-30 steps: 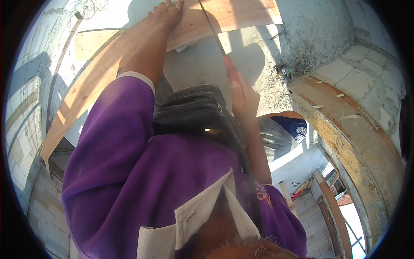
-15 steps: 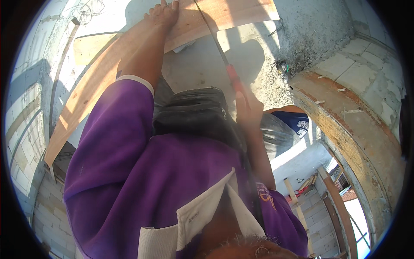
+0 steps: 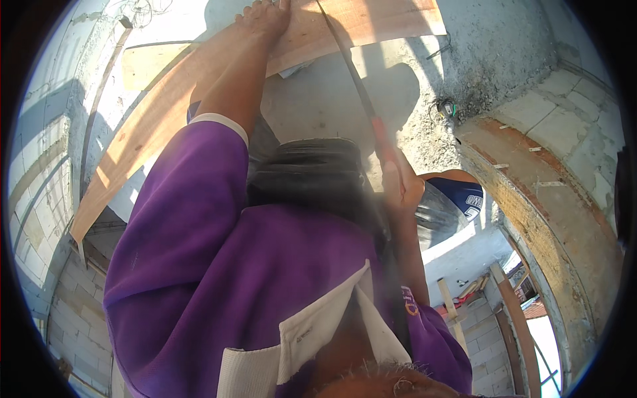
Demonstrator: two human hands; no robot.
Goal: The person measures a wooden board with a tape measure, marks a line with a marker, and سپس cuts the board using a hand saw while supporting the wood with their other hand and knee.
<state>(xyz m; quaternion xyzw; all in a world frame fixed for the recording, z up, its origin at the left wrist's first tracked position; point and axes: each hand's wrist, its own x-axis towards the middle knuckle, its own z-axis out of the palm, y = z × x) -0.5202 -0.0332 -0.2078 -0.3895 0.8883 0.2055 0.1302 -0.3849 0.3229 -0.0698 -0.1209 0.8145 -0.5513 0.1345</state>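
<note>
My left hand (image 3: 265,18) lies on a long, reddish-brown wooden sheet (image 3: 391,21) at the top of the view, its fingers spread over the surface and partly cut by the frame's edge. In my right hand (image 3: 403,182) is the red handle of a handsaw, gripped close to my right thigh. The saw's long, narrow blade (image 3: 358,83) runs up and left from there and crosses the sheet's near edge, to the right of my left hand. Whatever lies at the blade's far end is out of view.
A paler wood piece (image 3: 149,65) lies beyond the sheet on the left. Rough grey wall and rubble stand at the right, with a small dark-and-green object (image 3: 448,108) near them. A curved-looking wooden beam (image 3: 524,212) runs along the right side. Block walls surround the space.
My right hand has drawn the saw back toward me, down and slightly right. My left hand stays on the wooden sheet. The whole view has shifted a little.
</note>
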